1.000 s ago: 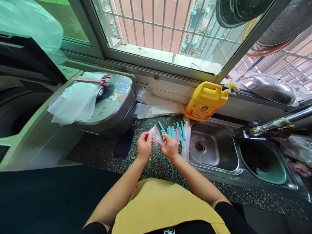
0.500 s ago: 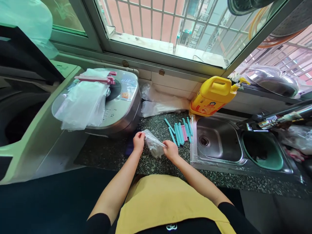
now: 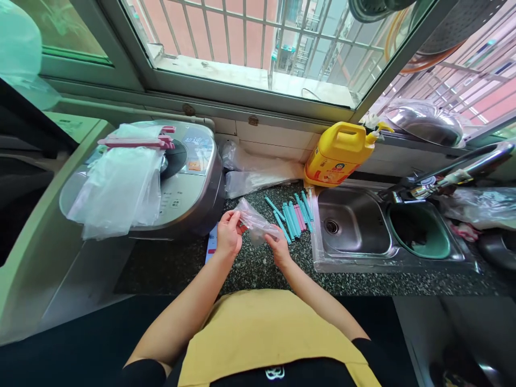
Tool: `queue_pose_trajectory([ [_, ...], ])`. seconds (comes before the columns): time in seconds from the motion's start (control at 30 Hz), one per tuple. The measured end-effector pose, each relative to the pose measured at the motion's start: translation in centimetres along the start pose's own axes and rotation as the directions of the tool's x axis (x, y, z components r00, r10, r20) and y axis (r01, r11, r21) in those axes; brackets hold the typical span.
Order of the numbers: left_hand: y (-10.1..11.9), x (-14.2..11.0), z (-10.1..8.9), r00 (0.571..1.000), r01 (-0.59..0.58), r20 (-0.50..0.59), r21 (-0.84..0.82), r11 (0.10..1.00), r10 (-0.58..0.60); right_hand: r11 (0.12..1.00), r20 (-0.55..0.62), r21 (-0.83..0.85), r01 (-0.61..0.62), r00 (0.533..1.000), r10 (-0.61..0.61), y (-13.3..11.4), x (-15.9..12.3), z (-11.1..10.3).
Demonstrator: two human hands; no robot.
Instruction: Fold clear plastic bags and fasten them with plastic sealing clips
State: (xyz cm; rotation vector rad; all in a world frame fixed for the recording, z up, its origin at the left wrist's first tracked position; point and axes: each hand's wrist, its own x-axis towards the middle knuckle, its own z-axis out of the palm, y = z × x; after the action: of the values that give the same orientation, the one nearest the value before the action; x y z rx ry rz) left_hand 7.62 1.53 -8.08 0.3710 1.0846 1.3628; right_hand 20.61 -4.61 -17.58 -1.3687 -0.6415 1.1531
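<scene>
One clear plastic bag [image 3: 255, 221] here, stretched between two hands over the speckled tabletop [image 3: 258, 271] — left hand [image 3: 229, 235] pinching its left end, right hand [image 3: 279, 247] gripping the other between thumb and fingers. Just beyond the right hand: a bunch of teal sealing clips [image 3: 292, 220], too packed to count for sure, plus what looks like two pink clips [image 3: 299, 217]. Also one yellow jug [image 3: 338, 156], one rice cooker [image 3: 191, 193].

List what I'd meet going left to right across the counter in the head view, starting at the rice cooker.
Rice cooker → left hand → clear plastic bag held in both hands → teal and pink clips → steel sink bowl → green basin.
</scene>
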Motion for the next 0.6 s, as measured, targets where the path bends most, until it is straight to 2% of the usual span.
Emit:
queue_pose_trajectory([
  [0.1, 1.1, -0.3, 0.7, 0.999, -0.033, 0.014, -0.054, 0.998, 0.034, 1.0, -0.024, 0.028, 0.011, 1.0, -0.01, -0.4, 0.2, 0.5],
  [0.23, 2.0, -0.4, 1.0, 0.985, -0.171, 0.018, -0.057, 0.984, 0.172, 0.998, -0.079, -0.011, 0.055, 0.995, -0.055, -1.7, -0.2, -0.5],
  [0.37, 2.2, -0.6, 1.3, 0.979, -0.2, 0.026, -0.064, 0.978, 0.202, 0.993, -0.12, -0.042, 0.113, 0.986, -0.117, -2.7, -1.2, -1.2],
  [0.47, 2.2, -1.1, 1.6, 0.979, -0.183, 0.079, -0.048, 0.982, 0.186, 0.976, -0.06, -0.124, 0.182, 0.98, -0.19, -2.4, -1.9, -1.9],
  [0.53, 2.5, -1.5, 1.6, 0.972, -0.191, 0.142, -0.003, 0.982, 0.189, 0.946, 0.013, -0.221, 0.236, 0.971, -0.239, -2.3, -2.0, -2.9],
  [0.6, 2.8, -2.1, 1.6, 0.954, -0.229, 0.216, 0.069, 0.971, 0.21, 0.914, 0.033, -0.3, 0.273, 0.961, -0.276, -2.9, -1.8, -4.3],
])
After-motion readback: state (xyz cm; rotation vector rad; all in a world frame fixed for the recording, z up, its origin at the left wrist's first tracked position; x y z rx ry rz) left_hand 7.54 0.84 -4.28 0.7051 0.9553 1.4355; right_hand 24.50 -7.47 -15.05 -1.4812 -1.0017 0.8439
